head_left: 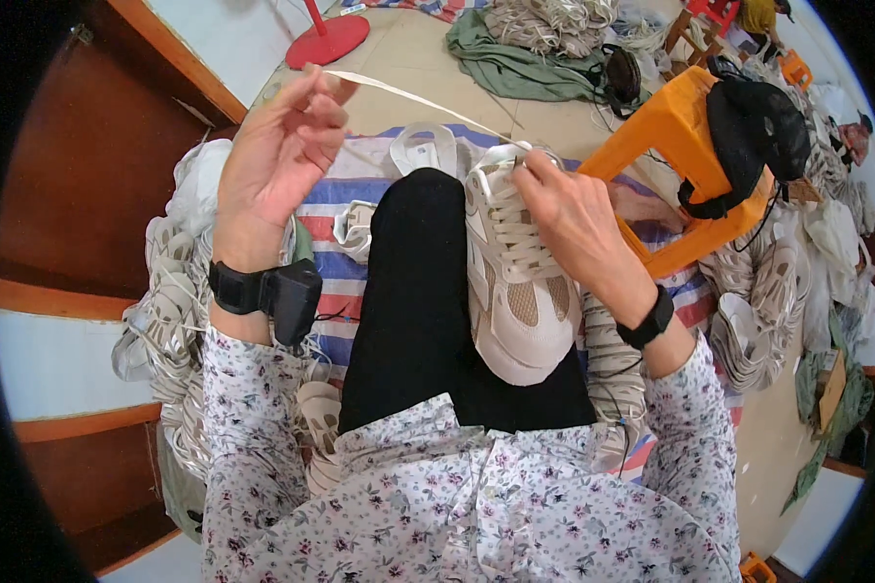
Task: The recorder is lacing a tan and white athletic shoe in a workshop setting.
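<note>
A beige and white sneaker [523,321] rests on my black-clad lap, toe toward me, with a pale shoelace [428,103] threaded across its front. The lace's loose end stretches up and left from the top of the shoe. My left hand [287,146] pinches that end between thumb and fingertips, raised left of the shoe, the other fingers loosely curled. At the top eyelets my right hand [578,214] is closed, thumb and forefinger pinching the lace where it leaves the shoe. A small dark bit shows at those fingertips, too small to name.
Bundled shoe uppers [170,291] lie at my left, with more stacks [763,301] at right. An orange plastic stool [651,146] carries a black bag [758,126]. Beneath is a striped sheet [331,199]. Further off are green cloth [506,68], a red round base [328,42] and another person [763,21].
</note>
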Available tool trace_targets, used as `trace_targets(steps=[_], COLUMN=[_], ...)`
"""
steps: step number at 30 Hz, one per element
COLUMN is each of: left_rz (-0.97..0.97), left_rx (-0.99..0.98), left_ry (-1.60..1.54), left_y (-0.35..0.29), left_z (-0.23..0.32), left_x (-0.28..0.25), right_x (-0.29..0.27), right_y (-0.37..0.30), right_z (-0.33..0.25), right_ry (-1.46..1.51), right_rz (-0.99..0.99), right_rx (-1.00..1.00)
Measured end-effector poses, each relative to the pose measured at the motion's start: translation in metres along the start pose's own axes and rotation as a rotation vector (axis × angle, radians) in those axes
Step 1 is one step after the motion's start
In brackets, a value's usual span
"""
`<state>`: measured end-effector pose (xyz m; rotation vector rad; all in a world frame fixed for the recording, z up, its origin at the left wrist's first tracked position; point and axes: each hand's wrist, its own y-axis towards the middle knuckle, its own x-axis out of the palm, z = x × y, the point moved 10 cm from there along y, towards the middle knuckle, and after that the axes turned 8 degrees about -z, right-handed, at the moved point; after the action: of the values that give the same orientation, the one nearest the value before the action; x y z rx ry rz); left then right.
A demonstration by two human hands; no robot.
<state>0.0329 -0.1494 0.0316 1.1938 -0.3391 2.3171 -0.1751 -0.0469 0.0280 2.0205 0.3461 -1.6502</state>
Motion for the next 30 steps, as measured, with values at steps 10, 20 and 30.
trace_targets(steps=[10,20,30], left_rz=[0.008,0.047,0.218], left_rx=[0.157,0.348,0.644], left_ry=[-0.221,0.110,0.791], left_y=[-0.025,-0.082,-0.158], left_z=[0.069,0.142,0.168], left_x=[-0.029,-0.003,0.057], right_x=[0.007,-0.081,-0.074], right_y=[0.026,-0.014,-0.111], right_z=[0.037,0.091,0.222], right_ry=[1.006,0.262,0.098], right_rz=[-0.198,-0.115,0.101], right_rx=[0.175,0.088,0.525])
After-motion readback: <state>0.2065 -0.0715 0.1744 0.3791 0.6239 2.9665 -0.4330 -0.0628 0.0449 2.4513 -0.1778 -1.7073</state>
